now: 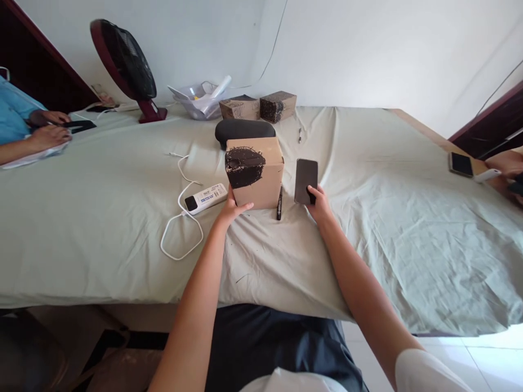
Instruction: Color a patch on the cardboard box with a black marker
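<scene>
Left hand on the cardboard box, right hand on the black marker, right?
No. Head view: left hand on the cardboard box, but the right hand is on the phone; the black marker lies untouched between box and phone.

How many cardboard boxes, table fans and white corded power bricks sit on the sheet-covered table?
Brown cardboard boxes: 3, the nearest in the grip of the left hand
Dark red round table fan: 1
White oblong corded power brick: 1
Total: 5
</scene>
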Tool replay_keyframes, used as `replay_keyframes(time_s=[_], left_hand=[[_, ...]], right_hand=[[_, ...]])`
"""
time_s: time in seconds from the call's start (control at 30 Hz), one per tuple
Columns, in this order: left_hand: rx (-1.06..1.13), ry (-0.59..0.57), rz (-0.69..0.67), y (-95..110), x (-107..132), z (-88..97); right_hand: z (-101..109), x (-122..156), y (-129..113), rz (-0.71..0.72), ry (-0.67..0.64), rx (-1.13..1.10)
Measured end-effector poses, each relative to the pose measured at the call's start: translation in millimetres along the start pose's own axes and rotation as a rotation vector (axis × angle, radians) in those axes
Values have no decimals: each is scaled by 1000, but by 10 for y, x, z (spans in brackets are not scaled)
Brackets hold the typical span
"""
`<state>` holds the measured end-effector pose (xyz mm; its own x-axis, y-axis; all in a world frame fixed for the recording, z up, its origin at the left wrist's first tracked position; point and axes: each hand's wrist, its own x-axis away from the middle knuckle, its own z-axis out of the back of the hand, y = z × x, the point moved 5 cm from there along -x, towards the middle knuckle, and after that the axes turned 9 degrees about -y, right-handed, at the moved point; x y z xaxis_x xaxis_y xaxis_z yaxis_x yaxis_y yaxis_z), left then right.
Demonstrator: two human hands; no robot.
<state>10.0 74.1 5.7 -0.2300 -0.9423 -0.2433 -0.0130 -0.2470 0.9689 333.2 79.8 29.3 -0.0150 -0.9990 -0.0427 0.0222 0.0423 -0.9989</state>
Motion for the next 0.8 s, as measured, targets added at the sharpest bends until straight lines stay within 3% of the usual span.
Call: replay_keyframes(time_s=[0.13,0.23,0.4,0.63,0.8], left_hand=[[-12,29,14,-3,44,-18],[-7,36,53,-19,66,-32],[116,109,43,-19,84,17],[281,177,107,-40,224,146],[336,212,106,-17,352,197]], right_hand=[[-333,152,-202,54,-295,-619],[-531,228,-287,-50,-393,-835],[-701,314,-368,-179,-428,-882],[-876,495,-554,-188,-686,-851],[-990,624,-719,-127,-785,-833]])
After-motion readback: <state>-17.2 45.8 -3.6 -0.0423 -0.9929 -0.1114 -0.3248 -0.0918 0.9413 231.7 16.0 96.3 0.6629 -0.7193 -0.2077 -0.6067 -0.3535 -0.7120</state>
